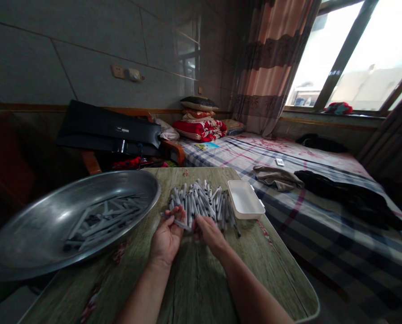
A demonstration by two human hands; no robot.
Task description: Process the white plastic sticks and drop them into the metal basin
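A slim translucent pen [180, 223] slants between my two hands in front of a pile of similar pens. My left hand [169, 231], palm up, pinches its left part between thumb and fingers. At the pen's right end, my right hand [206, 231] has its fingers closed; what they grip there is partly hidden and slightly blurred. Behind both hands lies the pile of pens [199, 200], pale barrels with some dark ends, on the wood-patterned table [194, 279]. To the left, a large metal basin [35, 220] holds many more pens [106, 220].
A white plastic box [244, 198] stands right of the pile, near the table's right edge. The basin overhangs the left edge. Beyond is a bed [282, 202] with clothes [278, 177] and folded bedding [201, 128]. A black monitor-like panel [109, 126] leans at the back left.
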